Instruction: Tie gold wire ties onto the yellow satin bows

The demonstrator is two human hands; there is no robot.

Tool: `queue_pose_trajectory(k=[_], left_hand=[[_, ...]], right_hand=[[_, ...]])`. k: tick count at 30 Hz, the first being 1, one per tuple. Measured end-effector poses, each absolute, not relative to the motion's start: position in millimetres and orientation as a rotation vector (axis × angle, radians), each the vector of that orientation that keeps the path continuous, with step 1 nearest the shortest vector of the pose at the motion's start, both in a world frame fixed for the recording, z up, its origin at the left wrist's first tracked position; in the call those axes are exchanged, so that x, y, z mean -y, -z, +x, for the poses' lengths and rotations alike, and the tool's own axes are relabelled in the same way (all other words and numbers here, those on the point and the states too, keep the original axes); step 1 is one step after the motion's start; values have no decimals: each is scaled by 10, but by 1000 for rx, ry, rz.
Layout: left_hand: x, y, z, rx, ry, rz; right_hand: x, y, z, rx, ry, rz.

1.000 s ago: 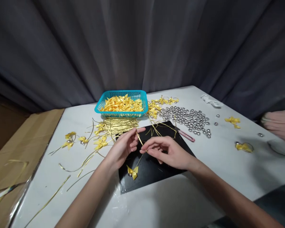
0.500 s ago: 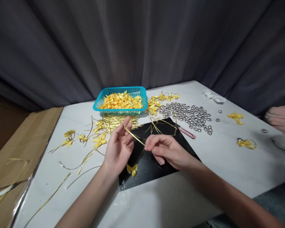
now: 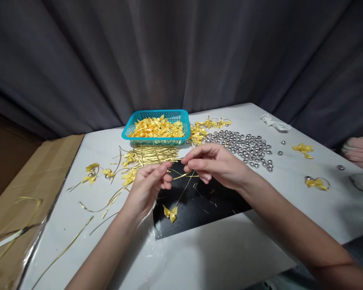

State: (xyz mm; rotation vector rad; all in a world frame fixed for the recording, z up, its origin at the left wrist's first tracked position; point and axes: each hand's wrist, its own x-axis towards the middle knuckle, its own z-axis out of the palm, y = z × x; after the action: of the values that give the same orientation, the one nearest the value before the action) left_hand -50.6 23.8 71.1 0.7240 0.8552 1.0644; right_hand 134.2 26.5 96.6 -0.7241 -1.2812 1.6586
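My left hand (image 3: 148,183) is closed, thumb and fingers pinching a thin gold cord (image 3: 180,176) above a black mat (image 3: 196,213). Close by on the right, my right hand (image 3: 216,163) has thumb and forefinger brought together at the cord's other side; the exact grip point is too fine to see. Between and below the hands the cord sags in a curve. From it a strand runs down to a yellow ribbon bow (image 3: 170,213) with a small silver bead, over the mat's left part.
A blue basket (image 3: 156,141) of yellow ribbon bows stands at the back. Before it lies a bundle of gold cords (image 3: 157,155). Silver beads (image 3: 245,147) spread to the right. Finished-looking bow loops (image 3: 317,183) lie at both sides. Someone's pink sleeve (image 3: 359,153) shows at far right.
My left hand has gone from open fingers with the cord stretched across them to a pinch. My right hand has risen slightly, and the taut cord now hangs in a curve.
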Motion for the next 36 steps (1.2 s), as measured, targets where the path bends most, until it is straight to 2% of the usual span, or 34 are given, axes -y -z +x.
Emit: queue_pose_trajectory(k=[5,13,29,36], left_hand=[[-262,-826,-603,-774,-994,829],[-236,-923,-645,-536,-685,846],[-216,-896,-685,-640,-418,1158],[-207,-898,-686,-682,-380,1268]], right_hand=[[-322,-1019,1358,1312,-1724,-822],[-333,-996,1348,1373,-1828,-821],[-360,-942,1277,1347,-2200,-825],[-361,-902,1233,1356,-2235,-880]])
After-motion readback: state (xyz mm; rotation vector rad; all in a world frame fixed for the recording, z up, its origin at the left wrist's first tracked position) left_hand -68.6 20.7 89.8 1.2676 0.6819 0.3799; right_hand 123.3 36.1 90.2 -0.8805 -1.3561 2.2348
